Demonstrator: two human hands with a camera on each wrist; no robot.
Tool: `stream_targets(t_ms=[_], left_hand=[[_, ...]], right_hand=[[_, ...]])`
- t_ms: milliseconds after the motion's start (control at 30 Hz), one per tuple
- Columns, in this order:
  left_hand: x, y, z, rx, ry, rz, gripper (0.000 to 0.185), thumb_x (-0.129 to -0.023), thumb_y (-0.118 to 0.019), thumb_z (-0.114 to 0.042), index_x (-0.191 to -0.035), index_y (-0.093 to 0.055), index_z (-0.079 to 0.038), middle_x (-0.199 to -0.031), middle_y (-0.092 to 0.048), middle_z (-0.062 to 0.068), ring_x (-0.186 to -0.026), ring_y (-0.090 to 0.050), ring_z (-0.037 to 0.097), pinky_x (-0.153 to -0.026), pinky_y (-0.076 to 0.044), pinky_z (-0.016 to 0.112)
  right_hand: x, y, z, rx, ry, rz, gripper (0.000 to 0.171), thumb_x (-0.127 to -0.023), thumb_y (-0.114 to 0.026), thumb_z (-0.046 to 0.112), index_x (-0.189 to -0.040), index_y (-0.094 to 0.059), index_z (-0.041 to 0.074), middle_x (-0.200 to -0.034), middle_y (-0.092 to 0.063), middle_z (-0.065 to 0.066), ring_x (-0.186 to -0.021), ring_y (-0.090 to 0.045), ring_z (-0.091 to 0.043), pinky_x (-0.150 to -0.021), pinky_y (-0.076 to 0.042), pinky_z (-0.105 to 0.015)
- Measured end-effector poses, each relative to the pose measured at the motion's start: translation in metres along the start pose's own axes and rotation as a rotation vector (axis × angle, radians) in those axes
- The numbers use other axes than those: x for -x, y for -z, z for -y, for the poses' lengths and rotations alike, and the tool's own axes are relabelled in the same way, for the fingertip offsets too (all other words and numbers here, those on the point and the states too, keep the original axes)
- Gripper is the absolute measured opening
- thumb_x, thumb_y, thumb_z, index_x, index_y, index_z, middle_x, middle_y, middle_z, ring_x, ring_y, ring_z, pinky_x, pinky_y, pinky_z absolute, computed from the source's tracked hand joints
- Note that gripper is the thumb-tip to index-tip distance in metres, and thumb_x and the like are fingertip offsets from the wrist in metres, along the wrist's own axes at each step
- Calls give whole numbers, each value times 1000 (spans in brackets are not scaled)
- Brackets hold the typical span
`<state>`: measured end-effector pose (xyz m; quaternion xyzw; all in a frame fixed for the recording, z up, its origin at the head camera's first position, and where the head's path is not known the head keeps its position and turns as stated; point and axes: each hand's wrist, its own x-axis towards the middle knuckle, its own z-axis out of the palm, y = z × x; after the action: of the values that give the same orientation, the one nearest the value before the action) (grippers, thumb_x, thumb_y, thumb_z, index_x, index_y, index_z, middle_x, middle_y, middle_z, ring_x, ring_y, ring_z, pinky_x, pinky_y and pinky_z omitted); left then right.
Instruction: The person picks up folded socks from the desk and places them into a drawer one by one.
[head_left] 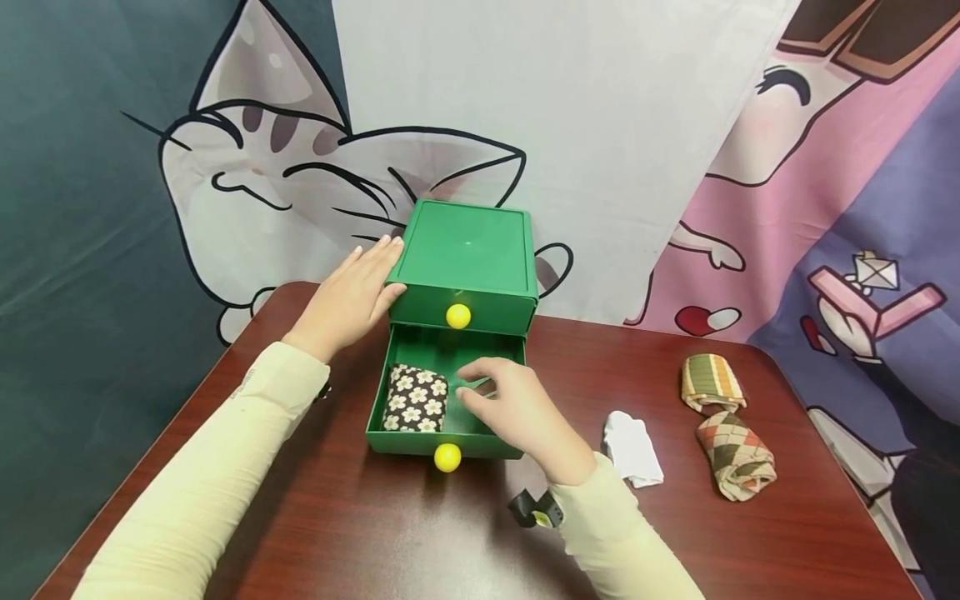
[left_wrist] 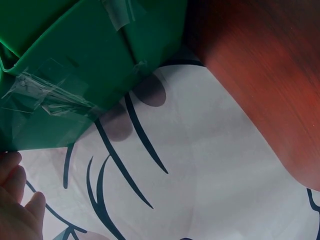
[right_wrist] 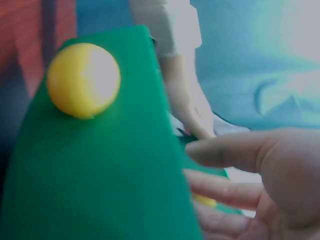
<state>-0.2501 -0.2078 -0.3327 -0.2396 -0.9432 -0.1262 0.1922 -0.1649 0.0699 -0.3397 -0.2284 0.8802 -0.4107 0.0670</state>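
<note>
A green two-drawer box (head_left: 468, 246) stands at the back of the table, its lower drawer (head_left: 480, 447) pulled out. My left hand (head_left: 351, 293) rests along the box's upper left edge with straight fingers. In the left wrist view, its fingers (left_wrist: 15, 182) are beside the taped green side. Over the right half of the drawer hovers my right hand (head_left: 510, 404), fingers slightly bent, thumb apart from them, nothing between. A folded dark sock with white flowers (head_left: 415, 400) lies in the drawer's left half. Close up in the right wrist view are the drawer's front and yellow ball knob (right_wrist: 84, 80).
Right of the box, a white folded sock (head_left: 632, 448) lies on the brown table (head_left: 600, 367). Farther right are a striped rolled sock (head_left: 711, 382) and a checked one (head_left: 737, 457). The closed upper drawer has a yellow knob (head_left: 458, 316). A cartoon-print cloth (head_left: 585, 125) hangs behind.
</note>
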Motion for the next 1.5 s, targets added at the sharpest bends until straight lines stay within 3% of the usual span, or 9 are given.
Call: stream_targets(t_ms=[267, 467, 667, 833, 967, 1200, 1500], left_hand=[[0, 0, 0, -7, 1, 4, 62, -109, -46, -34, -158, -29, 0, -162, -33, 15, -153, -23, 27, -127, -8, 41], [0, 0, -1, -4, 4, 10, 63, -109, -47, -34, -159, -29, 0, -163, -33, 15, -154, -23, 28, -127, -9, 43], [-2, 0, -3, 3, -4, -3, 63, -109, -47, -34, -158, -29, 1, -162, -33, 16, -153, -24, 28, -127, -11, 44], [-3, 0, -4, 11, -8, -3, 62, -109, -47, -33, -158, -29, 1, -162, -33, 16, -153, -24, 28, -127, -11, 44], [-2, 0, -4, 12, -2, -6, 62, -109, -47, -33, -158, -29, 1, -162, -33, 16, -153, -24, 29, -127, -13, 46], [-2, -1, -3, 16, 2, -4, 62, -109, -47, -33, -158, -29, 1, -163, -33, 16, -153, -24, 29, -127, -12, 45], [-1, -2, -2, 30, 16, 1, 62, -109, -47, -32, -158, -29, 1, -163, -32, 16, -153, -23, 29, -127, -12, 45]], right_hand=[[27, 33, -17, -59, 71, -114, 23, -94, -73, 14, -117, -74, 11, -114, -72, -3, -94, -70, -15, -86, -60, -36], [47, 52, -42, -14, 82, -192, 25, -95, -73, 15, -119, -74, 10, -113, -73, -1, -97, -72, -18, -86, -61, -37], [64, 67, -70, 85, 23, -251, 24, -96, -72, 18, -119, -74, 12, -114, -74, -4, -101, -71, -21, -87, -60, -43], [76, 78, -96, 150, -41, -280, 23, -97, -71, 17, -118, -74, 10, -113, -74, -8, -97, -72, -21, -83, -61, -38], [82, 90, -113, 193, -108, -269, 27, -96, -72, 19, -120, -72, 7, -113, -74, -12, -95, -73, -25, -82, -61, -43], [90, 104, -140, 292, -253, -223, 40, -95, -72, 28, -123, -67, -1, -120, -69, -21, -107, -67, -39, -87, -54, -55], [88, 112, -168, 339, -439, -85, 57, -91, -73, 29, -121, -58, -17, -110, -67, -32, -105, -64, -48, -87, -53, -59]])
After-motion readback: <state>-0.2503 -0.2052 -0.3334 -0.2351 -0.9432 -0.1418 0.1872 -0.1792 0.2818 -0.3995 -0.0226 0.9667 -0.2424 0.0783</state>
